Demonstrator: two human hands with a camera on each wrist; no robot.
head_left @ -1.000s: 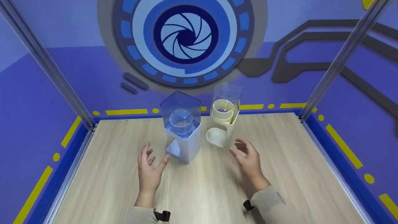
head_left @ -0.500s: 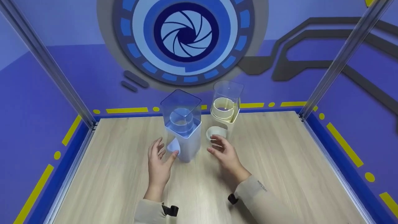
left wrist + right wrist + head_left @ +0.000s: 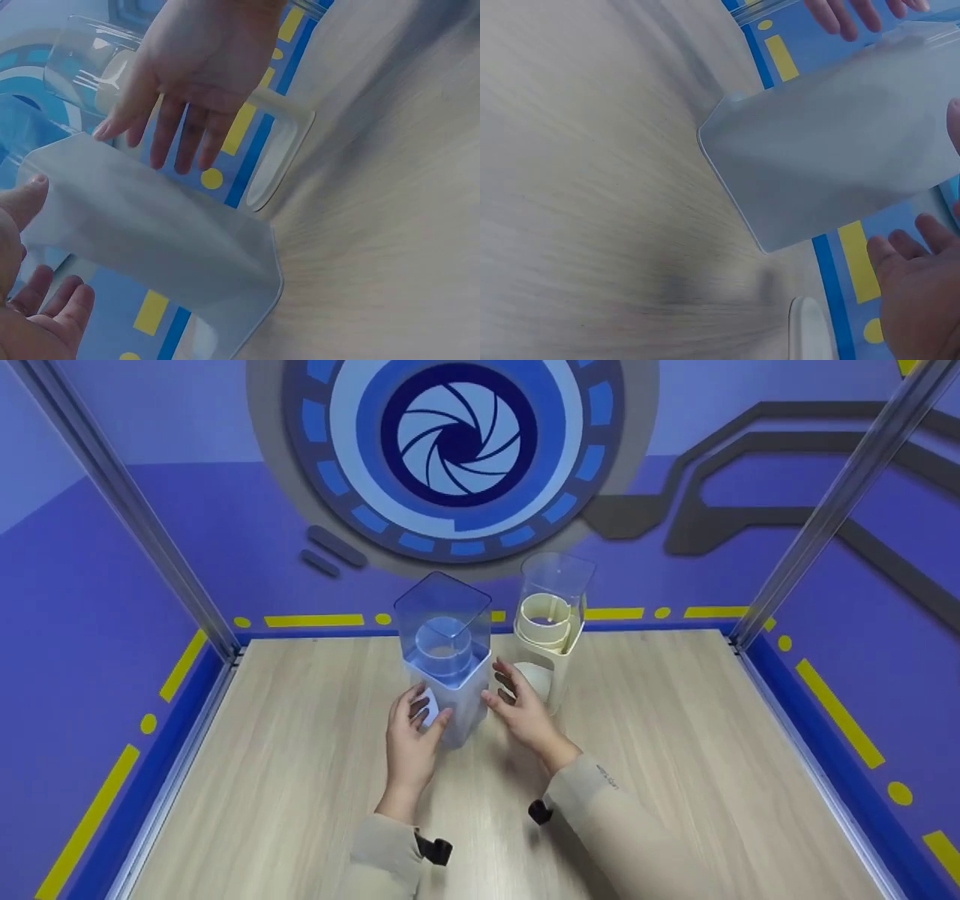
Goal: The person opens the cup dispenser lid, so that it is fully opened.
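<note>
A blue dispenser [image 3: 463, 706] stands upright on the table, with a clear tinted upper bin and a round ring inside it. My left hand [image 3: 411, 739] is at its left side, thumb over the front face and fingers spread. My right hand [image 3: 526, 718] is at its right side, fingers loosely bent. In the left wrist view, the body [image 3: 150, 217] lies between both hands; whether the left thumb touches it I cannot tell. In the right wrist view, the right hand [image 3: 922, 292] appears apart from the body. A cream dispenser [image 3: 559, 671] stands behind my right hand, its rounded base partly hidden.
The wooden tabletop [image 3: 300, 780] is bounded by blue walls, with metal posts [image 3: 817, 521] at the back corners. The back wall [image 3: 180, 547] stands close behind both dispensers. A black strap device [image 3: 435, 851] sits at the left cuff.
Both hands have moved inward and forward to either side of the blue dispenser, the right one leftward past the cream dispenser's front. Both dispensers stay in place on the table; the view has shifted slightly.
</note>
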